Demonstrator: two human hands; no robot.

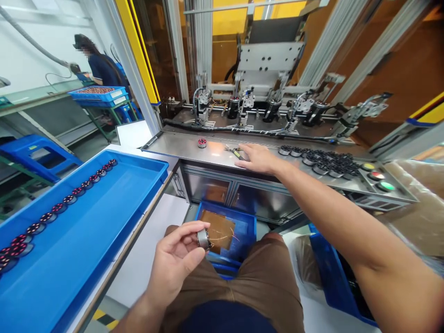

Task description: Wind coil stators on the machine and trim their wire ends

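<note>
My left hand [180, 256] grips a small motor [203, 238] between thumb and fingers above my lap. The motor has a silver metal side, and thin copper-coloured wires stick out of it to the right. My right hand [258, 158] reaches out to the metal ledge, thumb and fingers apart around the handles of a pair of small cutting pliers [237, 153]. Whether the fingers touch the handles I cannot tell. The pliers lie on the ledge with their jaws to the left. Left of them on the ledge stands a motor with a red and black top [202, 143].
A blue tray [93, 222] with a row of motors is at left. Black-topped motors [326, 162] crowd the ledge at right, beside lit buttons [385, 186]. Machine fixtures [204, 108] stand behind. A blue bin [251, 222] sits below; another person [102, 64] works far left.
</note>
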